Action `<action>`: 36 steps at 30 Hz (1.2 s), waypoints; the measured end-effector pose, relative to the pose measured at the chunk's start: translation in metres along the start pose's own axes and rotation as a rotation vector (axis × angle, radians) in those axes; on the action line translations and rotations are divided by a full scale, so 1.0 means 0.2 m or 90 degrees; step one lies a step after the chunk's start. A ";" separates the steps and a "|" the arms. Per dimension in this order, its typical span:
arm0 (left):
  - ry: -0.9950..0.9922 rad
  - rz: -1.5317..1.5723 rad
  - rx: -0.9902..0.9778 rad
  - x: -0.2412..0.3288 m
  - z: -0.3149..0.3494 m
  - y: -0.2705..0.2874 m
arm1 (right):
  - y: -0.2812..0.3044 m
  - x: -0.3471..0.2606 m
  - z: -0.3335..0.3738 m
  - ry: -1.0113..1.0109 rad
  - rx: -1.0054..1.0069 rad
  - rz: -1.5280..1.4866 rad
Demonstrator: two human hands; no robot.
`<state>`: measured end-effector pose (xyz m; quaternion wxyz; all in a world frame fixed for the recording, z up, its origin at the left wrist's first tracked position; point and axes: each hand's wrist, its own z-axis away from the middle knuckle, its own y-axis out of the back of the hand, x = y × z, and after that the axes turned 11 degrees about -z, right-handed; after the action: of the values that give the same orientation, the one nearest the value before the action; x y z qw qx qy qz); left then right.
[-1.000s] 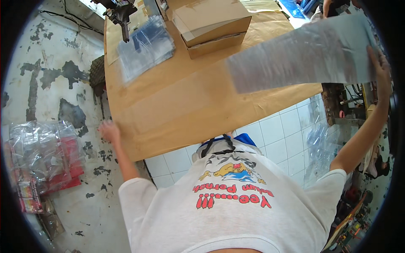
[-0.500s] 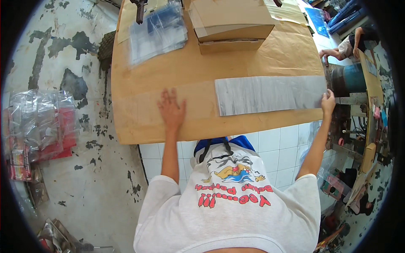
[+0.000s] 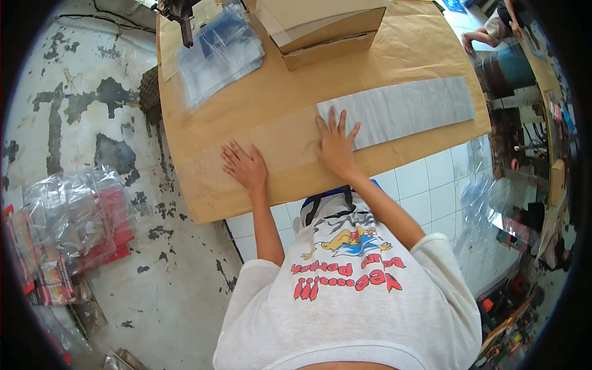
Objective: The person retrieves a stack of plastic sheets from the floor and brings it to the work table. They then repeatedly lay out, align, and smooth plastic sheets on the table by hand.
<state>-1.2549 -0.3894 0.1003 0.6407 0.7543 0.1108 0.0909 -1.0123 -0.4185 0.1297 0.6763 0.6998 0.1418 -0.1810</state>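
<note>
A long, flat grey strip [image 3: 407, 111] with a streaky surface lies across the right part of a table covered in brown paper [image 3: 277, 123]. My right hand [image 3: 337, 147] is open at the strip's left end, its spread fingers reaching over that end. To the left of it, my left hand [image 3: 246, 168] rests flat with fingers apart on a faint, paler band over the brown paper. This band may be clear film, but I cannot tell. Neither hand grips anything.
A cardboard box [image 3: 320, 31] stands at the table's far side. Left of it lies a stack of clear plastic sheets [image 3: 222, 58], below a dark metal tool part [image 3: 182, 18]. Plastic-wrapped packs [image 3: 74, 222] lie on the left. Another person's leg [image 3: 481, 38] shows at far right.
My right hand has left the strip's right end and come across to its left end, opening. My left hand stays flat on the table. The whole view has shifted and tilted slightly.
</note>
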 end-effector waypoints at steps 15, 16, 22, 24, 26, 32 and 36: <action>-0.034 0.043 -0.007 -0.25 -0.10 0.07 | 0.98 0.20 -0.32 -0.165 -0.131 0.052; -0.033 0.029 -0.011 -0.27 -0.13 0.07 | 1.15 0.25 -0.33 -0.101 -0.103 0.080; -0.024 -0.078 0.019 -0.84 -0.40 -0.05 | 2.00 0.24 -0.19 0.004 0.195 0.184; 0.018 -0.082 -0.034 -1.18 -0.51 -0.09 | 2.16 0.08 -0.09 0.063 0.306 0.205; 0.080 -0.189 -0.164 -1.78 -0.61 -0.21 | 2.31 -0.11 0.02 0.027 0.339 0.031; 0.425 0.017 0.005 -2.06 -0.57 -0.18 | 2.27 -0.19 0.14 -0.048 0.343 -0.190; 0.043 0.362 0.195 -0.92 -0.28 0.19 | 1.94 -0.03 0.03 0.053 0.390 -0.276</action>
<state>-1.4456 -0.3945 0.1485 0.4650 0.8392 -0.0707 0.2731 -0.8463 -0.4420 0.4803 0.3754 0.8299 0.2536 -0.3255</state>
